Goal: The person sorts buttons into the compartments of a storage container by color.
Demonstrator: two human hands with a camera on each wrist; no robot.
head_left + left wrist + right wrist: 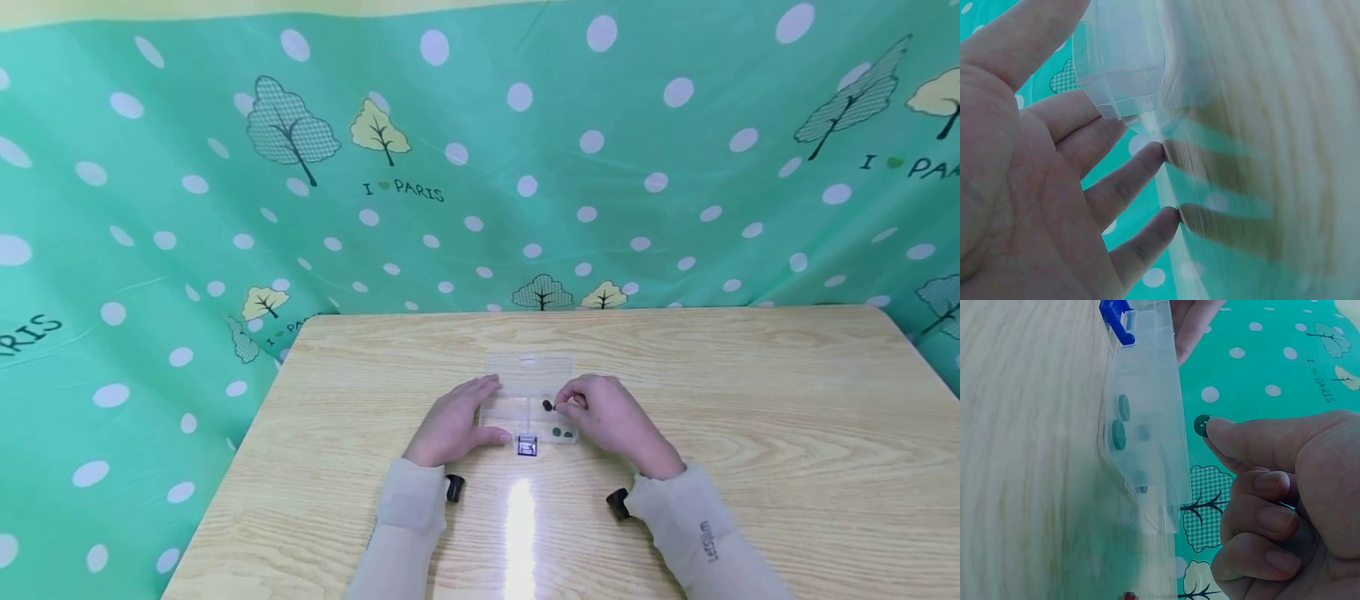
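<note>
A clear plastic box (504,414) sits on the table, its see-through lid (529,375) folded back behind it. My left hand (456,421) steadies the box at its left end, thumb at the front and fingers toward the back. In the left wrist view two fingertips (1155,152) touch the tabletop beside the box (1125,56). Thumb and forefinger of my right hand (603,412) pinch a small dark green button (1202,425) above the right compartment. Two green buttons (1119,435) lie at that compartment's front, and dark buttons (547,405) show near the pinching fingertips.
A blue latch (527,445) juts from the box's front edge. The wood-grain table (750,400) reaches back to a green dotted curtain (480,167). A black band (618,504) sits at my right wrist, another (454,488) at my left.
</note>
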